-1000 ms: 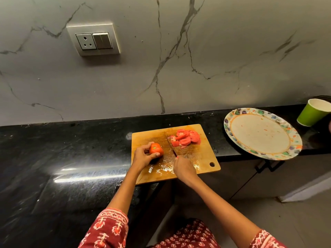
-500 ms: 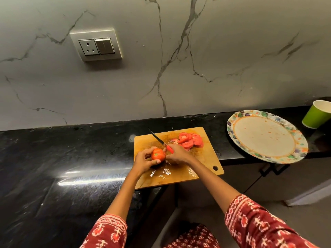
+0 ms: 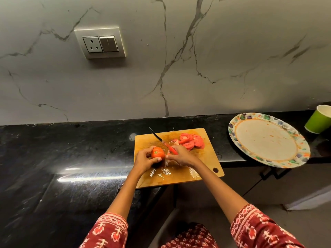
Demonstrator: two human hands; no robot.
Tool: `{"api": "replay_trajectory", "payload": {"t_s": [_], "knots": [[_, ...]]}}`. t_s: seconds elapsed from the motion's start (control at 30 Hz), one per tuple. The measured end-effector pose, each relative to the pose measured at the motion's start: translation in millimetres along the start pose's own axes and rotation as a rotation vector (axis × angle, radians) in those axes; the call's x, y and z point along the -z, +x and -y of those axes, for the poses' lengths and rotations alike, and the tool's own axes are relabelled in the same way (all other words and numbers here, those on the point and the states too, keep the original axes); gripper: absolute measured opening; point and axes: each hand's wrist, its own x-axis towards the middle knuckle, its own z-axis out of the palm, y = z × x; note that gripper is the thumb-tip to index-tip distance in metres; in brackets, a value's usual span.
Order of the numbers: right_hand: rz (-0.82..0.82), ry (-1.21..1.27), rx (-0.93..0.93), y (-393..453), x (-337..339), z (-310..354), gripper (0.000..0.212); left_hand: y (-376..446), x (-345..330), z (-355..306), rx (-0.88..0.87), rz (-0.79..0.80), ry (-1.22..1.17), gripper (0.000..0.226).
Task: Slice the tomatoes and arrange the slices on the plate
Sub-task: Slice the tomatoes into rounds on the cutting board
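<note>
In the head view, a whole tomato is held on the wooden cutting board by the left hand, whose fingers and thumb are curled round it from the 9 o'clock side. The red handle of a knife is gripped by the right hand, just at 3 o'clock of the tomato and touching or nearly touching it; the dark blade is pointed away toward 11 o'clock, past the far edge of the board and over the black countertop. Whether the blade is raised or resting on the wood cannot be told from this angle. A heap of tomato slices is seen at 1 o'clock of the hands, near the board's far right corner, and wet juice is spread on the near part of the board. The patterned plate is set well apart at 3 o'clock, partly overhanging the counter edge, with only small red specks on it. A green paper cup stands at the plate's 2 o'clock, and a wall socket is mounted on the marble wall at 11 o'clock. Compared with half a second ago, little is changed: the tomato, the knife and the slices are kept in nearly the same places, and the right hand is drawn slightly closer to the tomato. One second ago the right hand was lower on the board, well apart from the tomato.
</note>
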Motion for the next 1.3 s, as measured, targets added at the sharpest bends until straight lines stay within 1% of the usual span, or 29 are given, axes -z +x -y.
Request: {"api": "replay_trajectory", "payload": {"t_s": [0.13,0.17,0.27,0.3,0.43,0.47,0.57,0.7,0.8,0.93,1.07,1.13,1.2,1.3], "knots": [[-0.083,-0.043,-0.081,-3.8,10.0,-22.6,0.006,3.3,-1.0,-1.3,0.025,0.024,0.005,0.064],[-0.11,-0.053,-0.093,-3.7,13.9,-27.5,0.009,3.4,-1.3,-1.6,0.03,0.025,0.008,0.064],[-0.208,-0.153,-0.128,-2.1,21.7,-33.6,0.027,3.7,-2.3,-2.6,0.037,0.024,0.018,0.065],[-0.229,-0.179,-0.146,-1.5,22.8,-34.6,0.029,3.8,-2.5,-3.0,0.038,0.023,0.025,0.066],[-0.173,-0.205,-0.168,0.6,26.5,-35.9,0.025,4.2,-3.3,-4.6,0.037,0.023,0.034,0.067],[-0.173,-0.202,-0.165,0.6,27.8,-36.0,0.021,4.0,-3.7,-4.8,0.039,0.024,0.036,0.067],[-0.227,-0.165,-0.157,1.5,31.6,-38.4,0.013,3.7,-4.5,-5.8,0.037,0.016,0.036,0.067],[-0.331,-0.139,-0.142,-4.5,38.5,-36.0,0.02,3.3,-5.2,-5.5,0.031,0.013,0.045,0.067],[-0.404,-0.096,-0.08,-13.5,36.7,-22.3,0.026,3.8,-6.5,-6.1,0.028,0.008,0.048,0.066],[-0.29,-0.004,-0.086,-26.7,15.2,0.0,0.028,3.9,-8.6,-7.6,0.014,0.004,0.054,0.067],[-0.195,-0.075,-0.095,-41.1,-6.6,10.8,0.033,2.8,-8.8,-7.3,-0.002,-0.013,0.052,0.066],[-0.164,-0.1,-0.112,-44.9,-16.3,14.3,0.03,2.3,-9.8,-7.7,-0.012,-0.02,0.061,0.066],[-0.162,-0.111,-0.136,-46.5,-24.2,18.3,0.024,2.6,-10.9,-9.5,-0.019,-0.017,0.072,0.067],[-0.209,-0.137,-0.167,-46.3,-29.4,22.1,0.018,3.8,-12.4,-12.6,-0.019,-0.006,0.083,0.067]]}}
